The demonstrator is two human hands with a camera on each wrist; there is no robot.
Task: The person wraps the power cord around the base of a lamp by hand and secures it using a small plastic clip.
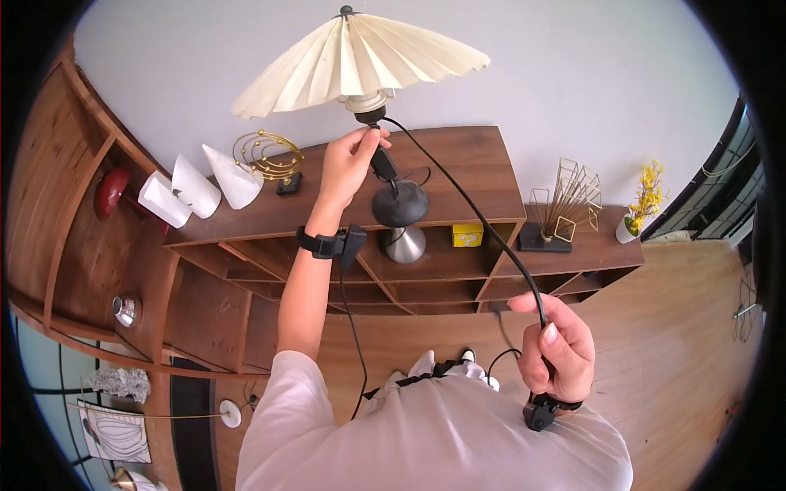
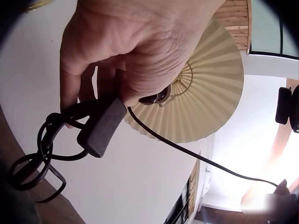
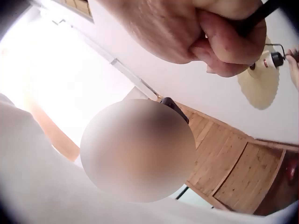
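Lampshade [image 1: 352, 65] abv L fingers [image 1: 368, 146]; cord [image 1: 489, 225] in R fingers [image 1: 565, 317]; shelf [image 1: 471, 164] bhd, flowers [image 1: 648, 188] on R end

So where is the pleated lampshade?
In the head view, the pleated lampshade is at the top, slightly left of centre, just above the left hand, before the pale wall.

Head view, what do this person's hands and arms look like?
The left hand and right hand are gloveless. A black strap circles each wrist, each carrying a small black device; a thin black cable trails from the left one. The shirt is pale, its left sleeve short.
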